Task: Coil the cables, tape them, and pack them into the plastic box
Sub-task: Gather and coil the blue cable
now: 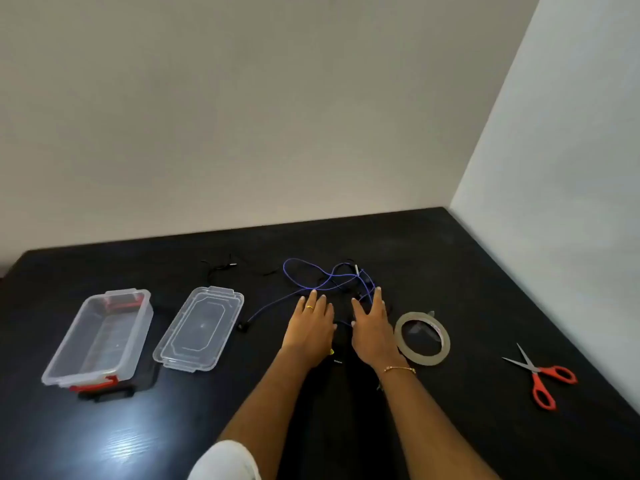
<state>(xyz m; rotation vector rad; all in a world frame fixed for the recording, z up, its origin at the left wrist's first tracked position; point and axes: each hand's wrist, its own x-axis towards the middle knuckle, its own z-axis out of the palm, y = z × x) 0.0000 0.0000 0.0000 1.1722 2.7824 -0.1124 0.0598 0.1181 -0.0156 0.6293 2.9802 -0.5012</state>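
Black, glossy and wide, the counter (450,271) runs into a corner of pale walls and carries everything in view. Near its middle lies a loose tangle of cables: a blue cable (304,271) looping across thinner black cables (221,268) that trail off toward the left, hard to trace against the dark surface. Both hands lie palm down at the near edge of this tangle. The left hand (311,323), with a ring on one finger, has its fingers straight and slightly spread, the tips touching the blue cable; it grips nothing. The right hand (372,327), a thin bracelet at its wrist, is likewise flat with fingers extended, its tips over the crossing strands, and it too holds nothing.

Just beside the right wrist lies a roll of tape (422,337), flat on the counter. Further right, well apart from the tape, lie red-handled scissors (540,374) with the blades open. To the left of the hands rests a clear lid (199,329), and further left again stands the clear plastic box (98,337) with red latches, open at the top, with no cables in it.
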